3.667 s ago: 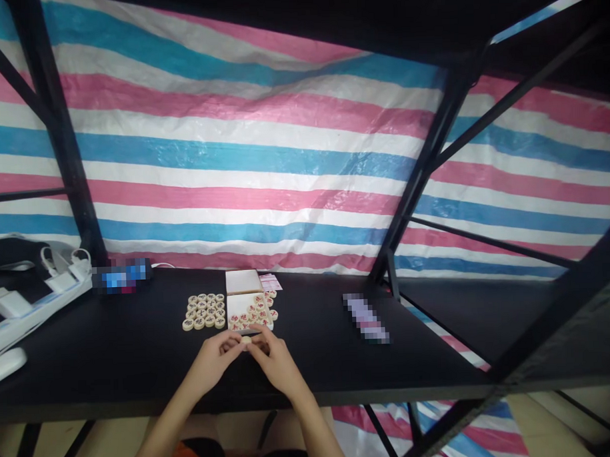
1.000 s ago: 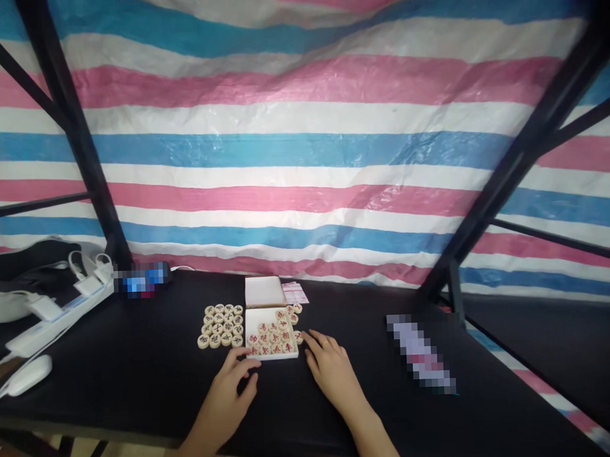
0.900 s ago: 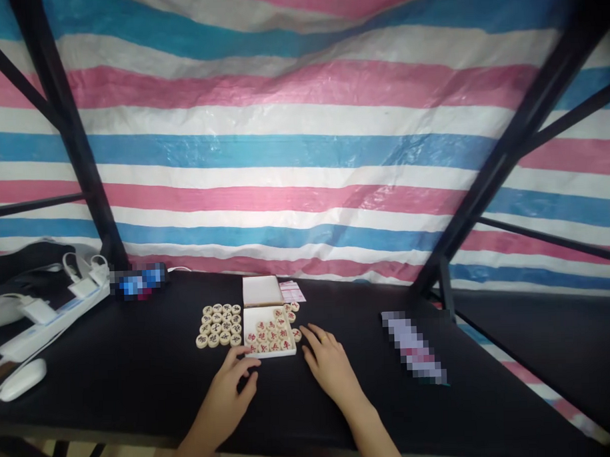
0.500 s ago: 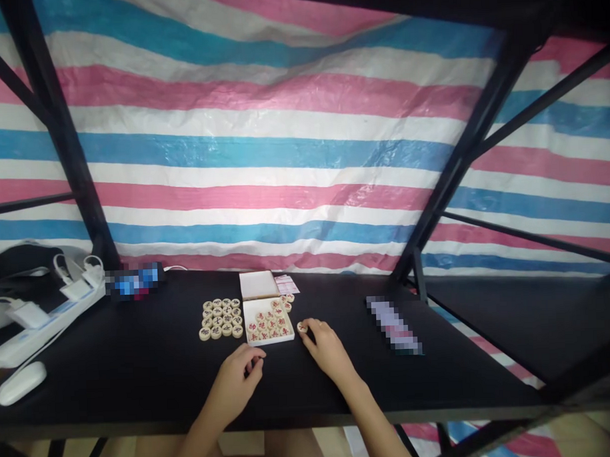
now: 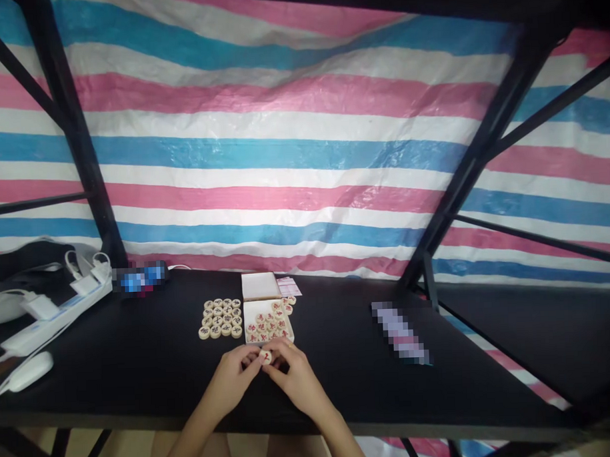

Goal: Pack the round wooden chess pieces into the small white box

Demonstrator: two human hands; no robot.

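Note:
My left hand [image 5: 234, 379] and my right hand [image 5: 295, 380] meet just in front of a small white box [image 5: 267, 327] on the black table [image 5: 140, 374]. Together their fingertips pinch one round wooden chess piece [image 5: 265, 356] with a red mark. The box holds several round pieces with red characters. Left of the box lies a neat block of several pieces [image 5: 220, 317] with dark characters. A few loose pieces [image 5: 286, 304] lie at the box's far right corner. The box lid [image 5: 259, 285] lies behind the box.
A white power strip [image 5: 52, 314] with plugs and a white mouse [image 5: 30, 371] sit at the table's left. A folded pink paper [image 5: 288, 286] lies beside the lid. Blurred objects lie at back left [image 5: 139, 277] and right [image 5: 401, 332]. Black frame bars [image 5: 463, 176] cross a striped tarp.
My right hand picked up a loose piece from right of the box and drew it back to the middle. My left hand came up to meet it, and both now pinch the piece.

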